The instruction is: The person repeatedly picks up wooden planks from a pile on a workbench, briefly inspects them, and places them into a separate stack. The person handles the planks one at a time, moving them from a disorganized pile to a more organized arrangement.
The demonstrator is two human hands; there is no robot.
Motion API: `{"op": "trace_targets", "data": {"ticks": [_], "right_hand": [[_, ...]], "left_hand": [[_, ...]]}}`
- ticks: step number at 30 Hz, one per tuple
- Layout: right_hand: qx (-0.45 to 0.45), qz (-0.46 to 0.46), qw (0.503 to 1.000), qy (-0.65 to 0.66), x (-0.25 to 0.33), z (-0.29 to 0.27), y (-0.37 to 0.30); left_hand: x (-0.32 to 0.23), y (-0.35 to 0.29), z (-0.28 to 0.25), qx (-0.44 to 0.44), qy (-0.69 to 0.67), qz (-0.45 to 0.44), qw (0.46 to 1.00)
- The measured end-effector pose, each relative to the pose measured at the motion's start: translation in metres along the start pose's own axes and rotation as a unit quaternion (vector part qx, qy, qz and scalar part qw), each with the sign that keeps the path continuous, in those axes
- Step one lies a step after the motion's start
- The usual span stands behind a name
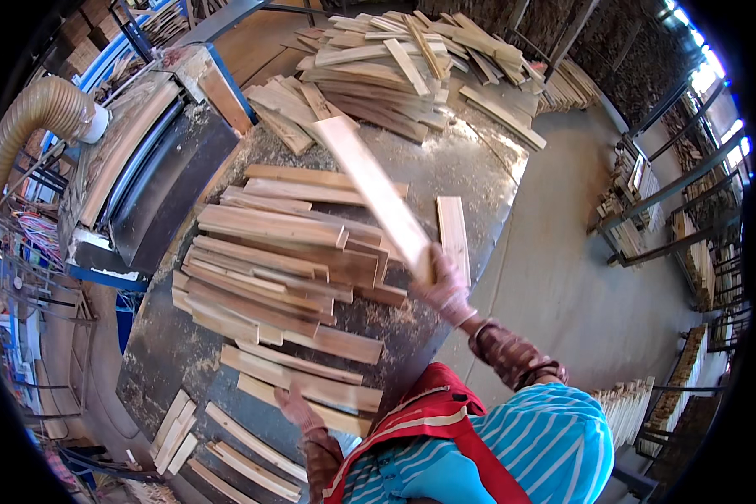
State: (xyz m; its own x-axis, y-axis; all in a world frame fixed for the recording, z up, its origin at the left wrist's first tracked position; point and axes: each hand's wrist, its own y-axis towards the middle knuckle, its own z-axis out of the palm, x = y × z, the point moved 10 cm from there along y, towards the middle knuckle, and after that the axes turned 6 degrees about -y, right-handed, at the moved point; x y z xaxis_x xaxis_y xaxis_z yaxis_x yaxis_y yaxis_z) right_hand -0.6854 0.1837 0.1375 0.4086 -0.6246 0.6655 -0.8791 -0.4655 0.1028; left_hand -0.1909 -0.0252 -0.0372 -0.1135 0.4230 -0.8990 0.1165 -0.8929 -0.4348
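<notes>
A long pale wooden board (pixel 376 195) is gripped near its lower end by my right hand (pixel 445 290). The board slants up and away to the left over the dark worktable (pixel 470 139). My left hand (pixel 298 410), its fingers apart, lies at the near edge of the boards in front of me, by a wide brown board (pixel 298 376). It appears to touch the wood but grasps nothing. Both hands wear light gloves. Several boards (pixel 260 281) lie in an overlapping stack across the table's middle. Another single board (pixel 454 233) sits beside my right hand.
A large heap of boards (pixel 378 80) covers the table's far end. To the left stands a machine (pixel 172 176) with a ribbed dust hose (pixel 38 109). Short boards (pixel 174 433) lie at the near left. Racks of timber (pixel 693 260) line the right side beyond the concrete floor (pixel 554 244).
</notes>
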Motion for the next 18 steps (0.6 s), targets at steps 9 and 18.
{"op": "trace_targets", "data": {"ticks": [9,18], "right_hand": [[-0.015,0.085,0.996,-0.007,-0.068,0.013,0.254],[0.019,0.078,0.987,-0.137,-0.094,0.057,0.396]], "left_hand": [[0.074,-0.033,-0.081,-0.199,0.062,-0.066,0.976],[0.077,-0.018,-0.068,-0.247,0.064,-0.14,0.957]]}}
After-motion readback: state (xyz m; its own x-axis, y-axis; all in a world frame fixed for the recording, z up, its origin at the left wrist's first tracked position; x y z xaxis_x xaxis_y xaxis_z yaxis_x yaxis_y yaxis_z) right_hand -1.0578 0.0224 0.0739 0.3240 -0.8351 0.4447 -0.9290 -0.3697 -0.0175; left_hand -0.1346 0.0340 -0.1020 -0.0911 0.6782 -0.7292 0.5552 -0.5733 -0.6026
